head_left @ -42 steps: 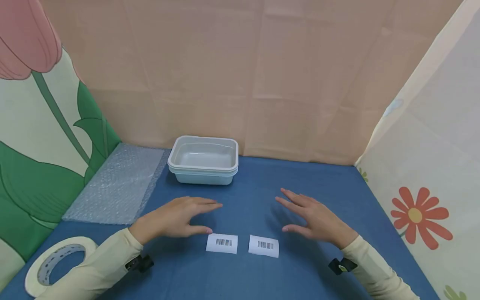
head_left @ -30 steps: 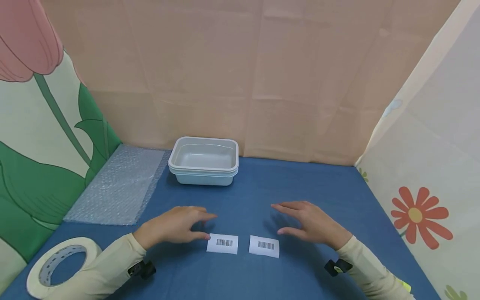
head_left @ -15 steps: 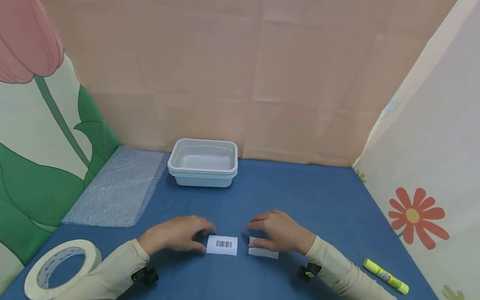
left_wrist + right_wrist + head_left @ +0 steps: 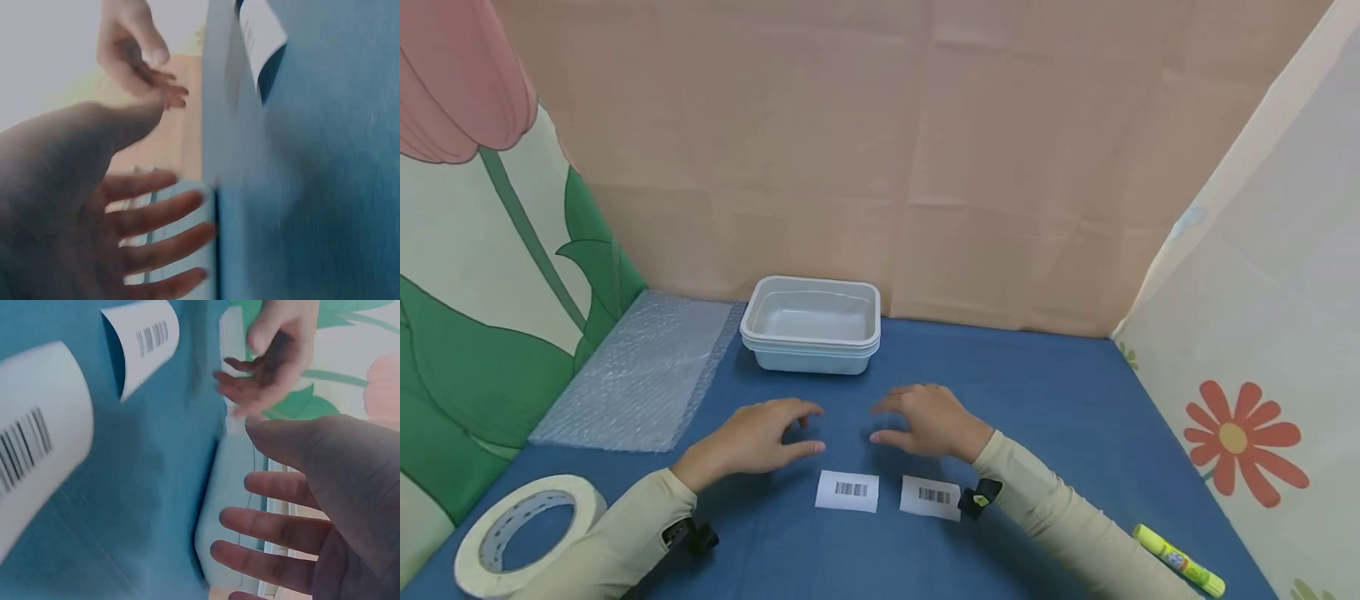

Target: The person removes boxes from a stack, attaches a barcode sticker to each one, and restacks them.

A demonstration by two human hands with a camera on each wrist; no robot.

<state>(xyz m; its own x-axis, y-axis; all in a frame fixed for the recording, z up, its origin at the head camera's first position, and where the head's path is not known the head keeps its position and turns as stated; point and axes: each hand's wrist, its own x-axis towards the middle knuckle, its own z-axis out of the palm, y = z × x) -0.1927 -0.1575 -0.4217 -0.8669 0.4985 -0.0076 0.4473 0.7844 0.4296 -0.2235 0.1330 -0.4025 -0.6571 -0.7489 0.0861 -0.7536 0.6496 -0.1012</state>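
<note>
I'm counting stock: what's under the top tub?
Under the top tub, at least one more tub shows by its rim and wall. Its inside is covered; any contents cannot be seen.

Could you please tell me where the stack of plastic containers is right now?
In the head view, the stack of plastic containers stands left of centre at the back of the blue tabletop, just right of the bubble wrap.
</note>
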